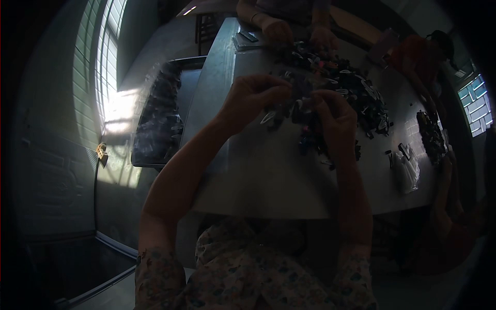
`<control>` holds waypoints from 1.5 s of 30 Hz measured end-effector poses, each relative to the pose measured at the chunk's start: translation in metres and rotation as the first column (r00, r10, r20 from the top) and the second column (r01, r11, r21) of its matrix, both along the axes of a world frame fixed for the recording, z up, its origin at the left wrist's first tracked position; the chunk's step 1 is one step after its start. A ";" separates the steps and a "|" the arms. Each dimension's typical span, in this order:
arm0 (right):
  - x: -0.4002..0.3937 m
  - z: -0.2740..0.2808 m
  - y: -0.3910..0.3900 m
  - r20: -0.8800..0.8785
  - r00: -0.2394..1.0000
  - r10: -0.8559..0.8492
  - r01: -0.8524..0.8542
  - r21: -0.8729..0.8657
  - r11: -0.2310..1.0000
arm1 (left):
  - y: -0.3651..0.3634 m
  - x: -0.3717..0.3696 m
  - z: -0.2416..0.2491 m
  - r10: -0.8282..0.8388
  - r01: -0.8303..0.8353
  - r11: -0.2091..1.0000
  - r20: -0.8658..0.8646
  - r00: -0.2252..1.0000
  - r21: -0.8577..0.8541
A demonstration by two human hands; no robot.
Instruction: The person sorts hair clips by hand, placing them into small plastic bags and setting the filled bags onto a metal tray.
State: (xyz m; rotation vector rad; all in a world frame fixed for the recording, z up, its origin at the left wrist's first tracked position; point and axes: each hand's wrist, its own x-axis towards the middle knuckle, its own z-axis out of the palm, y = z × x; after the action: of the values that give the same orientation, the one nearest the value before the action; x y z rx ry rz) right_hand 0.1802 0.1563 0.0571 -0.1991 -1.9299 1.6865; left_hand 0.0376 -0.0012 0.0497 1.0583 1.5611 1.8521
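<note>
My left hand (254, 98) is raised over the table, thumb and forefinger pinched together at the edge of a small dark piece (301, 89). From the other side, my right hand (337, 118) closes its fingertips on the same piece. Dim light hides its exact kind. Below and beyond my hands spreads a heap of small dark pieces (364, 98), some with pale, narrow loop shapes and a few with red or orange parts. Part of the heap is covered by my right hand and wrist.
Across the table (258, 181), another person's hands (279, 31) work at the heap's far side. A tray (160, 113) of dark pieces stands left of the table. Clear plastic bags (408, 168) and a smaller dark pile (431, 137) lie right, near other people.
</note>
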 end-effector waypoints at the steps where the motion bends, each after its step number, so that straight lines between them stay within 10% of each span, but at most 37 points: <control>1: -0.002 -0.004 0.003 -0.027 1.000 -0.013 0.013 -0.008 1.000 | 0.003 0.002 -0.003 0.014 -0.015 0.999 0.030 0.999 0.037; 10: -0.001 -0.021 0.002 0.057 0.993 0.107 -0.114 0.121 0.986 | -0.003 -0.004 0.003 -0.104 0.104 0.995 -0.196 0.975 -0.010; 18: -0.005 -0.029 0.017 0.007 0.999 -0.054 0.052 0.146 0.988 | -0.041 -0.029 0.039 0.196 -0.198 0.980 -0.374 0.907 0.033; 23: -0.003 -0.022 -0.008 -0.030 0.988 -0.149 0.146 0.467 0.872 | -0.118 -0.079 0.052 0.576 -0.615 0.784 -0.461 0.676 0.078; 32: 0.000 -0.022 -0.073 -0.029 0.932 0.360 -0.153 0.872 0.466 | -0.223 -0.155 -0.103 0.676 -0.859 0.487 -0.554 0.485 -0.158; 45: -0.008 -0.025 -0.067 0.074 0.926 0.370 -0.238 0.875 0.421 | -0.182 -0.189 -0.218 0.759 -0.857 0.177 -0.487 0.432 -0.484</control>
State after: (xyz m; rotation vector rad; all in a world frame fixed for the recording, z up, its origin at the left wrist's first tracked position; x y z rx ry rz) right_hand 0.1722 0.0891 0.0325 0.7003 -2.5598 0.6119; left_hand -0.1515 -0.1836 -0.1683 -0.1641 2.9756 1.3651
